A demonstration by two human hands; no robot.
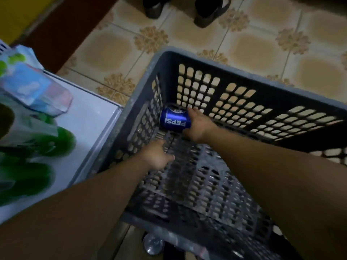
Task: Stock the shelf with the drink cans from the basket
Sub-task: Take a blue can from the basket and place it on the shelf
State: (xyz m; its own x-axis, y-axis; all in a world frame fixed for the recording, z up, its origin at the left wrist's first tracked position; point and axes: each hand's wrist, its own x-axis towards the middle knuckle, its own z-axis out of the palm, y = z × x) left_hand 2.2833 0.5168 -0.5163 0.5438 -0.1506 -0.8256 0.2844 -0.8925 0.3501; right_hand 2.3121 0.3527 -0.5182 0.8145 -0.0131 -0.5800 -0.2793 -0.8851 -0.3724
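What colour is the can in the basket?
The Pepsi can is blue with white lettering; head view.

Bare L hand (157, 155), R hand (199, 127), forearms (272, 166).

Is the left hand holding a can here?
No, the left hand is empty inside the basket; the right hand grips the blue can.
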